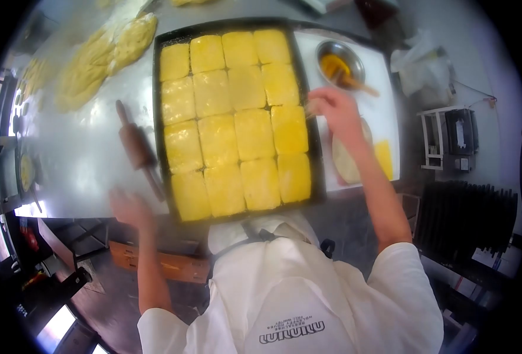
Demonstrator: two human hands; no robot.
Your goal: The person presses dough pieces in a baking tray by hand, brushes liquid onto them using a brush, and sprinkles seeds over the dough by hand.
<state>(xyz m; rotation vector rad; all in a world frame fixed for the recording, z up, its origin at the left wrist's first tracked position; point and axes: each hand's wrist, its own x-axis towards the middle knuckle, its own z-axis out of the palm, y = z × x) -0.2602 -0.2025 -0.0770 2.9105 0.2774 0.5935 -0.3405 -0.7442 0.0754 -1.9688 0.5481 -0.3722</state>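
A dark baking tray (315,162) holds rows of square yellow dough pieces (253,133), several with a shiny surface. At the tray's right edge is my right hand (335,112), its fingers pinched together; what they hold, if anything, is too blurred to make out. Beyond it stands a metal bowl (358,56) of orange-yellow liquid, with a wooden-handled brush (361,86) leaning in it. My left hand (132,209) is at the front edge of the metal table (84,171), near a wooden rolling pin (136,144). Motion smears its fingers.
Floured yellow dough (93,68) lies at the back left. On the white board (385,82) at right are a pale oval piece (346,156) and a yellow piece (383,154). A clear plastic bag (423,68) stands farther right. Dark stacked racks (467,218) are at lower right.
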